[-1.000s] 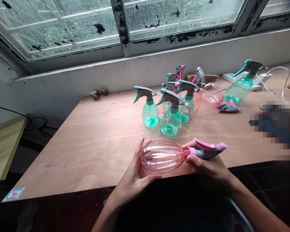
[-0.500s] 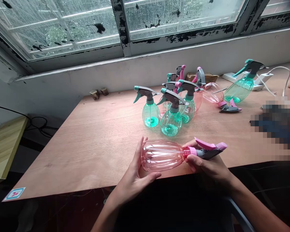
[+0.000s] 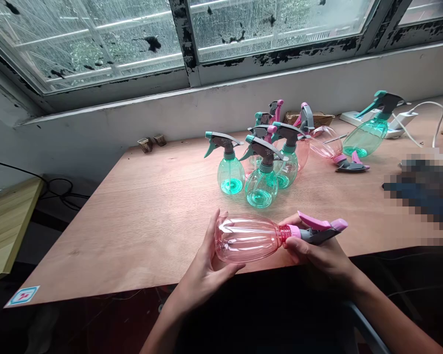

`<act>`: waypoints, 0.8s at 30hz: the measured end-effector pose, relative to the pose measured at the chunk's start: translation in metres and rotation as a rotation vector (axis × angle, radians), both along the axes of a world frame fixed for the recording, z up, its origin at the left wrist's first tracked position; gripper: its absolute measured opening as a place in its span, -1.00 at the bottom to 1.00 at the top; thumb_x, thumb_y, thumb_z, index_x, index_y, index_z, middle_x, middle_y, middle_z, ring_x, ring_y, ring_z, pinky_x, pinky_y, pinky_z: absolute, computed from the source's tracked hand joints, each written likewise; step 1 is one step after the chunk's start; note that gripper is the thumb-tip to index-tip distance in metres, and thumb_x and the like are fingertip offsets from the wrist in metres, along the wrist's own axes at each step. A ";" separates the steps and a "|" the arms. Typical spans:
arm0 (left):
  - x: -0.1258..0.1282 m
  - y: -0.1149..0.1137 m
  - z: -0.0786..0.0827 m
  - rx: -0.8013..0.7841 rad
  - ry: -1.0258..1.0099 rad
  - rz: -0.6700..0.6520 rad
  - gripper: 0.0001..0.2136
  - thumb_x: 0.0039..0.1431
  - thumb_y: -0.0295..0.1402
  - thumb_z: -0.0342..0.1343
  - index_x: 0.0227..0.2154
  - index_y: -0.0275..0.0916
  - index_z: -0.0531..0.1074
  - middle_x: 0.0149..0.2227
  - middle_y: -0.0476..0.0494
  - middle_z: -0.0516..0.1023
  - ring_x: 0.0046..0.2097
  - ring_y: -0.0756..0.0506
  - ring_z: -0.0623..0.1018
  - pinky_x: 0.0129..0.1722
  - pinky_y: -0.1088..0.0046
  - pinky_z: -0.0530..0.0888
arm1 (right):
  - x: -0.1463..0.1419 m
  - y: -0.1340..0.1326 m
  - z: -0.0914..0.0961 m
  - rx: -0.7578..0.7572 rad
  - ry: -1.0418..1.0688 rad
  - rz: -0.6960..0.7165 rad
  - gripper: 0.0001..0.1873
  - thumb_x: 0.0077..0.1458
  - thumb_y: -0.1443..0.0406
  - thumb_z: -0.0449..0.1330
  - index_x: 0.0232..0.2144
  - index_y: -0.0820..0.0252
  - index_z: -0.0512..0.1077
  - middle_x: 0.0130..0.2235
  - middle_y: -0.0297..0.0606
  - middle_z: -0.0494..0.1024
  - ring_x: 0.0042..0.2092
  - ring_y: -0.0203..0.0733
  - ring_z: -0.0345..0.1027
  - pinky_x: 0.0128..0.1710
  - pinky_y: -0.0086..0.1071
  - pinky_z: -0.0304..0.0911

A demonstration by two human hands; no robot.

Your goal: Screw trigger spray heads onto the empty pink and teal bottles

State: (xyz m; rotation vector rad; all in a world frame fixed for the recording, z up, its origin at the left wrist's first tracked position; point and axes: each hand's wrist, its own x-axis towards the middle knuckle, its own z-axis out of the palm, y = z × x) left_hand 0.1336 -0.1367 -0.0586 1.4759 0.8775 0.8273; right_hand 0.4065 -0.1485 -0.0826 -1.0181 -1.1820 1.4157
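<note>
A clear pink spray bottle (image 3: 247, 238) lies on its side between my hands, above the table's front edge. Its base points left, and its grey and pink trigger head (image 3: 323, 230) points right. My left hand (image 3: 208, 265) cups the base, thumb below and fingers behind the bottle. My right hand (image 3: 313, 253) is closed round the neck at the pink collar, with some fingers hidden behind it. Just beyond stand green spray bottles, the nearest (image 3: 261, 189) and one to its left (image 3: 231, 172).
Several more green and pink sprayers crowd behind, one pink bottle (image 3: 323, 142) lying down. A green bottle (image 3: 367, 135) leans by a white power strip (image 3: 400, 123) at the right. A blurred dark patch (image 3: 424, 187) lies right on the wooden table (image 3: 133, 221). Windows line the back wall.
Almost nothing differs. Both hands keep the pink spray bottle in the same place, with only a very slight shift.
</note>
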 end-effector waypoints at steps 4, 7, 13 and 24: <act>-0.001 -0.001 0.003 -0.031 0.013 0.009 0.04 0.09 -0.38 0.36 0.39 0.25 -0.29 0.47 -0.12 -0.05 0.43 -0.35 0.09 0.39 -0.02 0.06 | -0.001 0.000 -0.001 0.000 0.045 -0.003 -0.72 0.14 0.17 0.37 -0.14 0.13 0.46 -0.54 -0.42 0.42 -0.54 -0.31 0.23 -0.54 -0.44 0.09; 0.001 -0.003 0.005 -0.085 -0.053 0.014 0.04 0.10 -0.34 0.36 0.40 0.20 -0.31 0.47 -0.13 -0.06 0.45 -0.31 0.04 0.41 0.04 0.04 | -0.001 0.000 -0.002 0.009 0.039 0.010 -0.74 0.16 0.19 0.36 -0.14 0.12 0.46 -0.54 -0.41 0.43 -0.53 -0.32 0.25 -0.53 -0.44 0.11; 0.001 -0.002 0.004 -0.084 -0.062 -0.012 -0.06 0.16 -0.36 0.31 0.40 0.21 -0.21 0.49 -0.07 -0.16 0.45 -0.32 0.03 0.40 0.07 0.09 | 0.000 0.001 -0.001 0.025 0.012 0.008 -0.73 0.18 0.18 0.34 -0.13 0.15 0.45 -0.55 -0.41 0.43 -0.54 -0.33 0.23 -0.55 -0.44 0.09; 0.000 -0.003 0.004 -0.105 -0.082 -0.001 0.03 0.13 -0.37 0.34 0.39 0.25 -0.33 0.48 -0.10 -0.10 0.43 -0.33 0.10 0.38 -0.02 0.10 | 0.000 0.001 -0.006 0.025 0.049 0.018 -0.75 0.19 0.21 0.35 -0.11 0.14 0.47 -0.55 -0.41 0.44 -0.53 -0.35 0.25 -0.54 -0.47 0.11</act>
